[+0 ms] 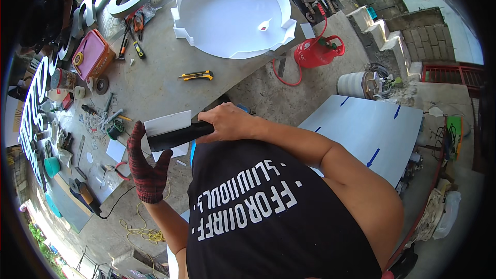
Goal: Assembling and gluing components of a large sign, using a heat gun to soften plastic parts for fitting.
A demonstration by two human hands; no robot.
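Observation:
My left hand wears a red-and-black glove. Its fingers and thumb are spread apart around the left end of a long black object, and I cannot tell whether they touch it. My bare right hand grips the other end of that object in front of my body; its exact kind is unclear. Along its far side runs a narrow white strip. Another white piece shows partly below it. On the grey table beyond my hands lies a yellow-and-black utility knife.
A big round white tray-like shape covers the table's far end. Pliers, a pink-lidded tub and an angle grinder are at left. A red gas cylinder stands right, beyond a pale blue sheet with arrows.

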